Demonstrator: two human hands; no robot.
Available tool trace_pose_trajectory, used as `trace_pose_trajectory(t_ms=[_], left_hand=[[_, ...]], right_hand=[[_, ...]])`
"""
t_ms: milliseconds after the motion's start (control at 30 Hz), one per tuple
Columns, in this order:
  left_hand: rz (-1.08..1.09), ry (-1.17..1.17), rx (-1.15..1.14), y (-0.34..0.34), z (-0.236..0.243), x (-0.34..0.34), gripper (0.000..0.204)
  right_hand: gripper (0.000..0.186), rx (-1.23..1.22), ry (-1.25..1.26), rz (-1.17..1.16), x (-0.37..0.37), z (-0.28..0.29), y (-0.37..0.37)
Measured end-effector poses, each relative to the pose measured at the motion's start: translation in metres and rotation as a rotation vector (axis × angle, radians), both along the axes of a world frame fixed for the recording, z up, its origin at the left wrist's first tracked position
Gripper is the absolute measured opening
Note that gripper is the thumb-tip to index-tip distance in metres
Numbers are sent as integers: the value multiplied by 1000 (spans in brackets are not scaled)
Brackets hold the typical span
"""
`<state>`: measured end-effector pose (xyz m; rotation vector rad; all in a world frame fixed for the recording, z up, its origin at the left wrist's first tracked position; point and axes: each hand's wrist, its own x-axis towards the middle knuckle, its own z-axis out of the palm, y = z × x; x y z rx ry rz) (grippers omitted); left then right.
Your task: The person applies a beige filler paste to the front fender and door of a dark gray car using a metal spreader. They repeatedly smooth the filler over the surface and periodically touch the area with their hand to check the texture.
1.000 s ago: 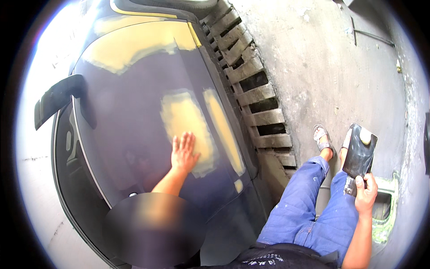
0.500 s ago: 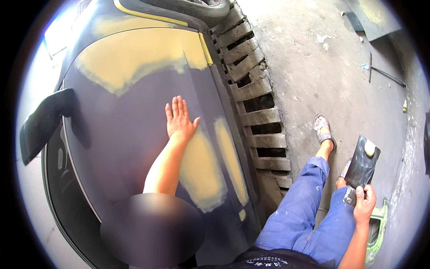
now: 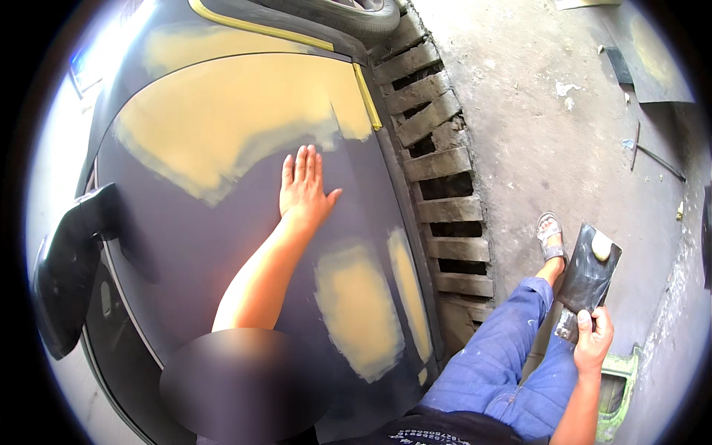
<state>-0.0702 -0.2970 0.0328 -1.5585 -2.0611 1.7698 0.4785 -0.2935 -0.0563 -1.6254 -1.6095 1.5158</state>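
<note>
My left hand [image 3: 302, 187] lies flat on a dark grey car door [image 3: 215, 259], fingers stretched out. Its fingertips are just beside the lower edge of a large yellow filler patch [image 3: 237, 96]. Further back along the door are a second, roughly rectangular filler patch [image 3: 360, 311] and a narrow strip of filler [image 3: 410, 297]. In my right hand [image 3: 593, 341] is a dark rectangular putty board [image 3: 582, 278], gripped at its near end and held out over my leg. A pale dab of putty [image 3: 601, 246] sits near the board's far edge.
A side mirror [image 3: 67, 274] sticks out at left, and a wheel [image 3: 371, 22] shows at the top. Yellow masking tape [image 3: 366, 96] lines a panel edge. Beside the car runs a slatted concrete drain [image 3: 452, 211] with gaps. A green frame [image 3: 630, 382] stands near the right wall.
My left hand has slid forward along the door, from near the rectangular patch to the edge of the large one. The view has shifted slightly. My right hand still holds the board.
</note>
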Motion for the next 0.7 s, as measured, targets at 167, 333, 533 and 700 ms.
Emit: trace_pose_trajectory(t_ms=[167,333,533,700], left_hand=[[21,-9,4,-29,41,13,82],[12,17,25,-23,38,15,83],[4,41,29,2,8,10,81],[-11,10,66,8,15,-7,75]], right_hand=[[32,-34,28,-6,-10,5,7],[35,-69,5,90,-1,-4,13],[37,-102,17,119,14,-12,26],[38,-92,-3,145,26,-6,43]])
